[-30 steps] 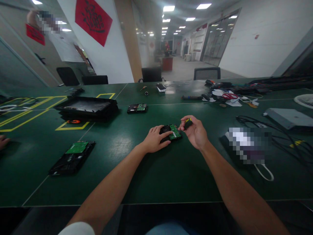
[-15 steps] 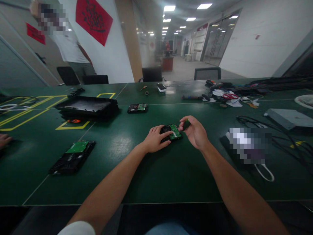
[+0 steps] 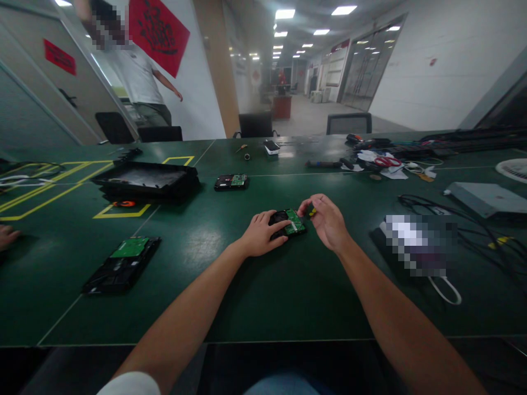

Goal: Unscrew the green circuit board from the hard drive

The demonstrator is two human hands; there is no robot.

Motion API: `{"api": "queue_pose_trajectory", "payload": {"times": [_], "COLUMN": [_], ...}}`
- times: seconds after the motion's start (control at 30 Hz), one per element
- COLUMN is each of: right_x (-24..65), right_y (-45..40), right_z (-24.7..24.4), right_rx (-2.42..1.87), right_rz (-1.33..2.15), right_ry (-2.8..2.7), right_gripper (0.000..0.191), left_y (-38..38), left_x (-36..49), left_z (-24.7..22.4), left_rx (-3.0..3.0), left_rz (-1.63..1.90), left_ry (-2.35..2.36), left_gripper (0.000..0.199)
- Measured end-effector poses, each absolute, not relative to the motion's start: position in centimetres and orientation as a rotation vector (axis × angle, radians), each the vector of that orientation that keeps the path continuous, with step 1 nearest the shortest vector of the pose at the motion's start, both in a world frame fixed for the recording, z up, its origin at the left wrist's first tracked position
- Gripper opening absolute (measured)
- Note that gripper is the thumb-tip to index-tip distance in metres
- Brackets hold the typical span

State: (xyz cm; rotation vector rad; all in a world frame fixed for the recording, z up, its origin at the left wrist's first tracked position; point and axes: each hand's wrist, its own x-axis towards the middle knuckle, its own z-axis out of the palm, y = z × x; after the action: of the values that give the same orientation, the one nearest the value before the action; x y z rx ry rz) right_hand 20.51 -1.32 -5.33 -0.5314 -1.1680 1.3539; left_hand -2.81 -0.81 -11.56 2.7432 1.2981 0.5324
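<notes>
A hard drive [image 3: 295,224] with a green circuit board lies on the green table in front of me. My left hand [image 3: 263,233] grips it from the left, with fingers across its top and the thumb along its near edge. Just off its right end, my right hand [image 3: 326,220] is closed around a small screwdriver [image 3: 313,211]. Only a bit of its yellow and dark handle shows between the fingers; the shaft is too small to make out.
Another hard drive [image 3: 121,264] lies at the left, and a smaller one [image 3: 230,181] farther back. Black trays [image 3: 148,181] are stacked at the back left. Cables [image 3: 486,241], a grey metal box [image 3: 488,198] and a blurred-out object stand right. Another person's hand [image 3: 7,237] rests at the left edge.
My right fingers have shifted around the screwdriver, and its handle shows at a different angle. My left hand and the hard drive stay put. The person in the background has moved right.
</notes>
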Motion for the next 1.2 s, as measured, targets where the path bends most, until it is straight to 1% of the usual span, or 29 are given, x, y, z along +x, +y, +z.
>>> {"api": "queue_pose_trajectory", "payload": {"times": [0.13,0.27,0.33,0.53,0.63,0.77,0.9,0.97,1.2], "right_x": [20.46,20.68,20.79,20.63,20.40,20.34,20.59,20.70,20.62], "right_y": [-1.18,-0.92,-0.85,-1.05,-1.25,-1.25,-1.07,-0.99,-0.91], "right_z": [-5.45,-5.44,-5.44,-5.65,-5.68,-5.59,-5.45,-5.49,-5.96], "right_rx": [-0.523,-0.551,-0.576,-0.569,-0.536,-0.526,-0.549,-0.554,-0.598], "right_rz": [1.355,1.360,1.355,1.327,1.362,1.406,1.394,1.400,1.326], "right_ry": [-1.168,-1.155,-1.146,-1.148,-1.147,-1.134,-1.153,-1.155,-1.145], "right_gripper": [0.021,0.039,0.043,0.027,0.024,0.026,0.043,0.046,0.029], "left_y": [-0.80,-0.84,-0.85,-0.85,-0.87,-0.90,-0.92,-0.94,-0.95], "left_x": [-2.78,-2.78,-2.79,-2.81,-2.81,-2.83,-2.85,-2.86,-2.83], "left_z": [-11.56,-11.51,-11.48,-11.44,-11.45,-11.46,-11.39,-11.34,-11.34], "left_rx": [2.746,2.745,2.744,2.745,2.745,2.744,2.739,2.739,2.725], "left_rz": [0.529,0.532,0.530,0.528,0.538,0.533,0.530,0.530,0.533], "left_ry": [1.303,1.304,1.305,1.298,1.295,1.301,1.302,1.295,1.298], "left_gripper": [0.057,0.057,0.057,0.057,0.057,0.057,0.057,0.057,0.057]}}
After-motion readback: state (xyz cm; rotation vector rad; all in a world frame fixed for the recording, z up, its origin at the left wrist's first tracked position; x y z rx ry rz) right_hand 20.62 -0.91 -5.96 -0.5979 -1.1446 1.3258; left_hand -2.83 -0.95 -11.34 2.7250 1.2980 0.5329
